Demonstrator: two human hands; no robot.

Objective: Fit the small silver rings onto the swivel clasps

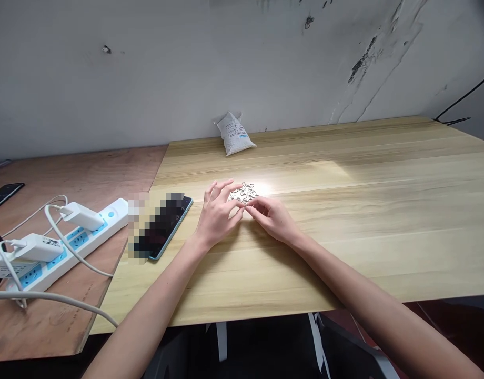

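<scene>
A small heap of tiny metal rings (245, 192) lies on the pale wooden table (344, 221), lit by a bright spot. My left hand (217, 215) rests just left of the heap, thumb and forefinger pinched together, the other fingers spread. My right hand (272, 217) sits just below the heap, fingers curled in a pinch that meets the left fingertips. What the fingertips hold is too small to make out.
A phone (163, 225) lies face up left of my hands. A small white bag (234, 133) leans by the wall. On the brown board (68, 173) at left are a power strip (64, 239) with chargers and cables, and another phone (3, 193).
</scene>
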